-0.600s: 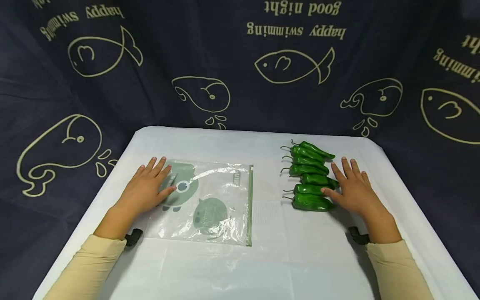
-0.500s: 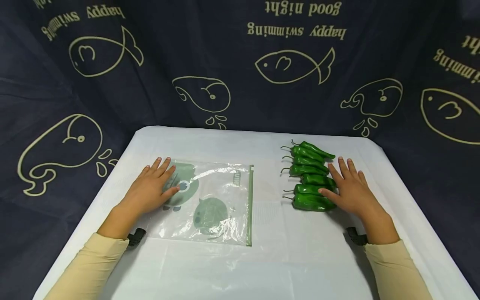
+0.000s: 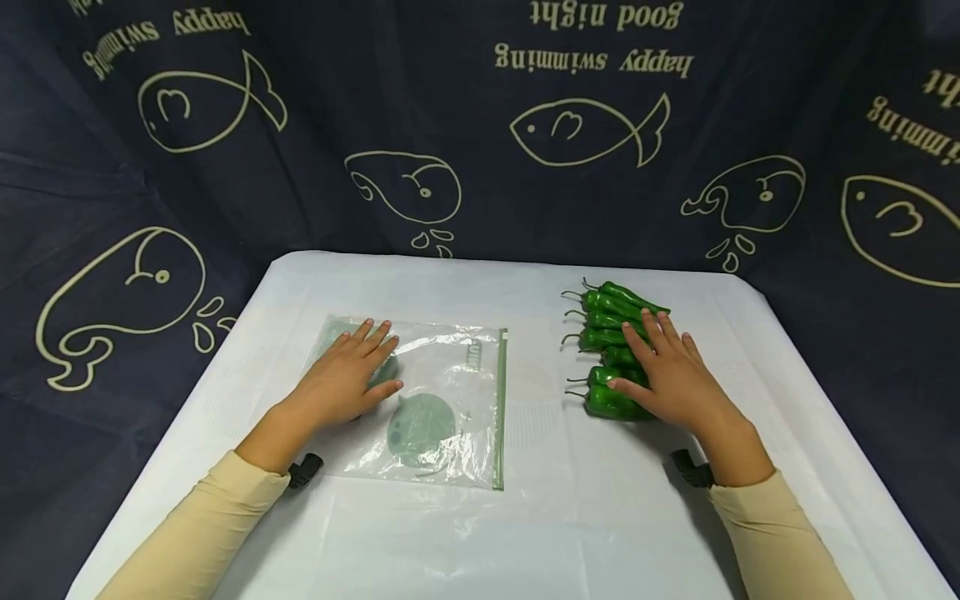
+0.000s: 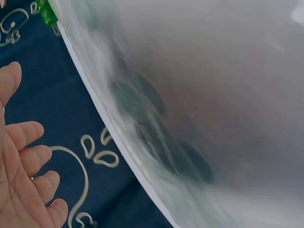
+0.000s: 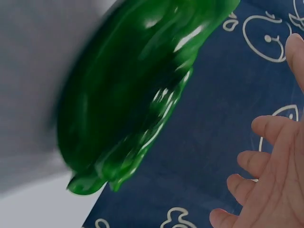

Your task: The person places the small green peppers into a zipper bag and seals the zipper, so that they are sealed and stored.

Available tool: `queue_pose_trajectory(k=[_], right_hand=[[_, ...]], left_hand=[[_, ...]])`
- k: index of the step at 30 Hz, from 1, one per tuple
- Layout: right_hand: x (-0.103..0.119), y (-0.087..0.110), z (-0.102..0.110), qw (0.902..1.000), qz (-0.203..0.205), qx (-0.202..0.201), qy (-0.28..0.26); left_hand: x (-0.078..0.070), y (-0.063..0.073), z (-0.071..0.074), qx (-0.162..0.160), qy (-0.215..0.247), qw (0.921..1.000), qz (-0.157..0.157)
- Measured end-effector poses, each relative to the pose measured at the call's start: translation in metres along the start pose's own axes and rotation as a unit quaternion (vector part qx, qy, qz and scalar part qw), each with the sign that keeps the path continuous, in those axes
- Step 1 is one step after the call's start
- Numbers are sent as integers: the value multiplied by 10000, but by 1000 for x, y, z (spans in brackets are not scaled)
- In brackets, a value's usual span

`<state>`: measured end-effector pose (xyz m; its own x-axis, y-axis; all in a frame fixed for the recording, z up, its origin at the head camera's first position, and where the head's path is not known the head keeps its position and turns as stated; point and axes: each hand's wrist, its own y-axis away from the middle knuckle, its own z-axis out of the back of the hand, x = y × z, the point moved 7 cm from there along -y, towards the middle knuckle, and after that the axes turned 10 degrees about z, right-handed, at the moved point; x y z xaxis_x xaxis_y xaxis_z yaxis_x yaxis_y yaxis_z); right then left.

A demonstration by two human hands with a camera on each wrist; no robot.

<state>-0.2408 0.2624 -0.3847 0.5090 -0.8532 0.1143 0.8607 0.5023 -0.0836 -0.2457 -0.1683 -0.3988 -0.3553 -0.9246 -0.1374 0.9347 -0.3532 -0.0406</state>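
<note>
In the head view my left hand (image 3: 337, 383) hovers palm down with spread fingers above a clear zip bag (image 3: 480, 417) printed with green cartoon animals. The bag lies flat, its green zip edge facing right, and the hand hides part of the larger print. My right hand (image 3: 671, 379) is over the right ends of a column of green peppers (image 3: 607, 340), fingers spread and holding nothing. The peppers lie side by side with their stems to the left. In the right wrist view a pepper (image 5: 123, 90) looms close, apart from the right hand's fingers.
A white-covered table (image 3: 450, 550) bears the bag and the peppers. Behind it and at both sides hangs a dark blue cloth (image 3: 480, 217) with fish and whale drawings. A black wrist mount (image 3: 306, 472) sits at the left wrist, another mount (image 3: 692, 469) at the right.
My left hand has moved right, farther over the bag. My right hand has moved left, covering more of the peppers. The bag and peppers have stayed in place.
</note>
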Motion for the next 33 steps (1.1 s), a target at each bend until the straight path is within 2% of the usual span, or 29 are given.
queue_pose_trajectory(k=[6,12,15,19,25,33], right_hand=[[14,-14,-4,9997,204,102,32],[32,-26,-13,9987,410,296,58],[41,-33,-17,9981,532,323,22],[53,-39,-21,9968,732,327,5],[68,-47,-28,9946,974,357,-56],[80,-57,-37,9937,941,603,-111]], left_hand=[[-23,-7,1,56,-105,9997,-235],[-48,-10,-4,-32,-126,9978,-644],[-59,-13,-8,59,-153,9970,-754],[-72,-17,-13,193,-201,9959,-863],[-89,-23,-17,203,-301,9943,-1001],[-112,-30,-27,282,-344,9936,-1043]])
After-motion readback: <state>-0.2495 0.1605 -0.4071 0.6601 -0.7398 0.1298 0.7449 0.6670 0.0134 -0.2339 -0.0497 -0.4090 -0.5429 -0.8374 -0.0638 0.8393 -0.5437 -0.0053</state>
